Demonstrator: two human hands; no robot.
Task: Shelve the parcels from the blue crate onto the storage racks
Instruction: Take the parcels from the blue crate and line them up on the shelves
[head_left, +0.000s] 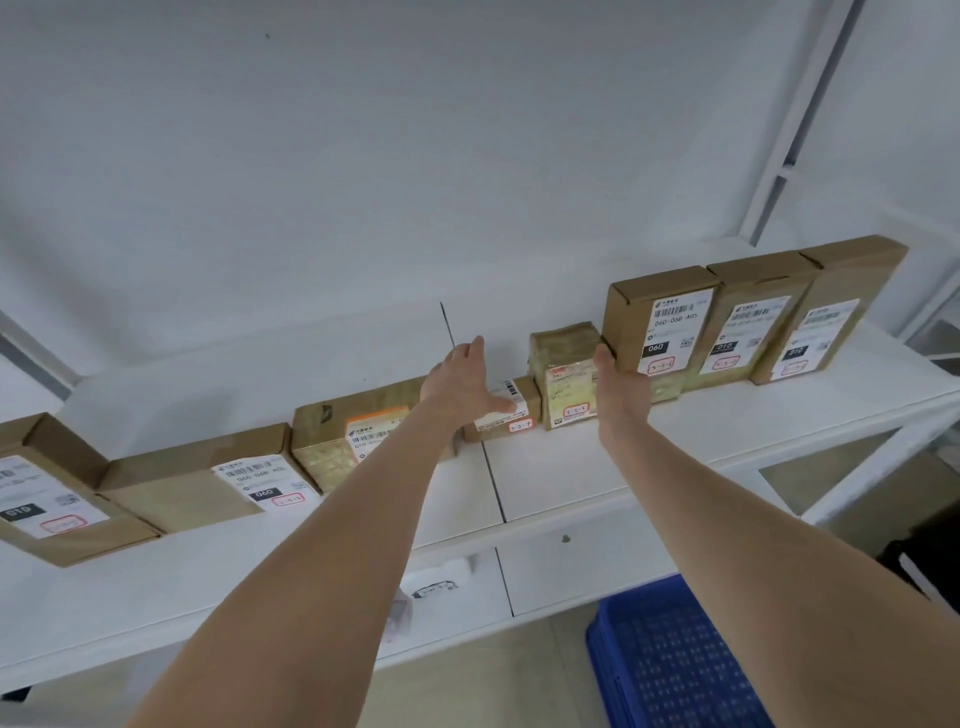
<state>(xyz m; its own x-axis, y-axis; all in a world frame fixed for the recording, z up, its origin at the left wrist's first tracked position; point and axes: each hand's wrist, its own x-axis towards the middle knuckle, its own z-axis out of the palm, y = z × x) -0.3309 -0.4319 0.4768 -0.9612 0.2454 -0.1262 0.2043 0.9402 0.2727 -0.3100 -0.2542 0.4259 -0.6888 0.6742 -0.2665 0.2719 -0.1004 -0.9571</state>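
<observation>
Left hand (462, 382) spread flat, empty, over low box (525, 402) at shelf (561, 467) back edge. Right hand (621, 387) straight-fingered, touching upright box (660, 322) left side. Taped parcel (566, 371) stands between hands. Best: nudge row tight, labels outward, gently, since tall boxes could tip. Crate (675, 654) below shelf front edge.

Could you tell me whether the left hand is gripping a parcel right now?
No, the left hand is open, fingers straight, over a small low parcel.

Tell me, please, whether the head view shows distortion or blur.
Head view: wide-angle lens bows the shelf and tilts the rack post; light soft, shadows faint; label blurred on the far-left parcel, sharp on the upright 060 parcel.
</observation>
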